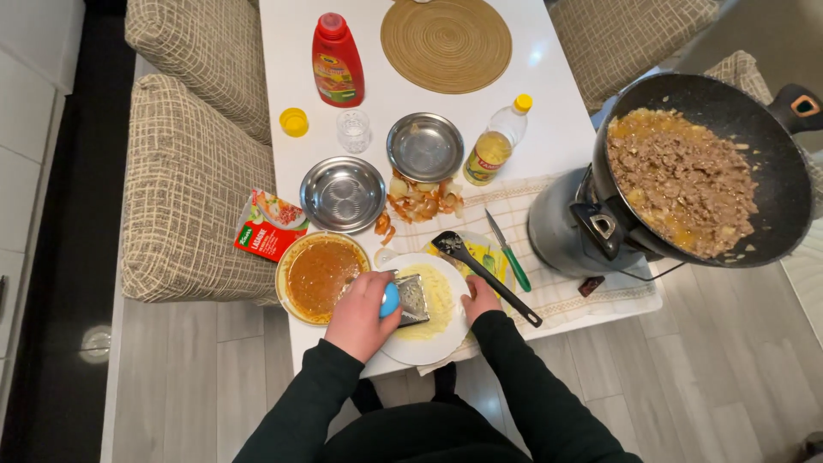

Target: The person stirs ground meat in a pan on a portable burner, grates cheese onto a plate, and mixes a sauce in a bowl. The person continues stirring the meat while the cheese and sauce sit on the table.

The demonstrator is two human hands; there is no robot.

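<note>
Blue-handled grater (410, 299), white plate (429, 343)

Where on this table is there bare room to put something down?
Bare white table lies left of the red sauce bottle, and between the woven mat and the oil bottle. The near end is crowded around both hands: sauce bowl, white plate, steel bowls.

Grater (413, 298) on plate (429, 343) at table's (549, 129) near edge — sauce bowl (321, 276) left, spatula (484, 276) right, two metal dishes (343, 194) behind; pan (703, 167) apparently atop stove, far right.
</note>
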